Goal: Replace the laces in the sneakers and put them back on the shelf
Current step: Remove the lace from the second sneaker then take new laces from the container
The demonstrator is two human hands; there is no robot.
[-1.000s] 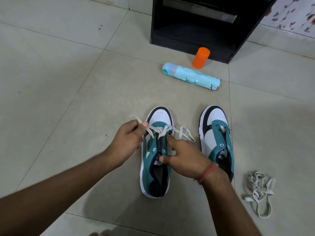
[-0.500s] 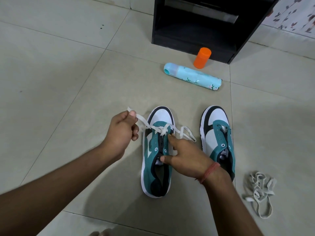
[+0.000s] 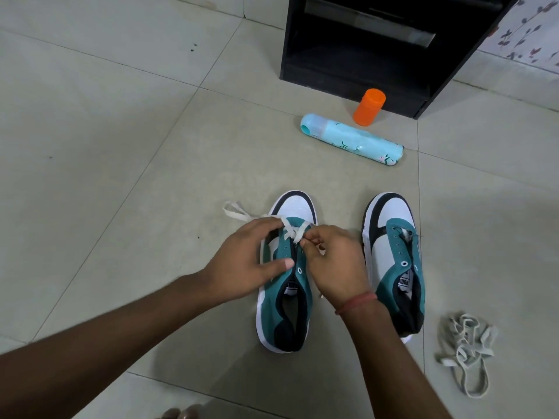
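Right now the lacing is sitting at the lowest eyelets of the left-hand sneaker [image 3: 284, 285], which is the landmark for everything else: its twin, the second sneaker [image 3: 393, 261], is lying just beside it to the right with no lace in it, a loose lace bundle [image 3: 465, 352] is lying further right of that, and the black shelf [image 3: 357, 49] is standing well beyond its toe.

The left hand [image 3: 242, 261] is resting over the sneaker's left side, thumb pressing near an eyelet, fingers curling over the white lace [image 3: 290, 231] where it crosses — whether they are actually gripping it, I cannot tell. The right hand [image 3: 335, 261] is pinching a lace end between thumb and fingertips, just above the tongue.

To do this step well, I would judge: keep the flat lace untwisted while feeding the tip through, steady the upper with the other hand, and even out both ends — one tail is trailing off past the toe to the left.
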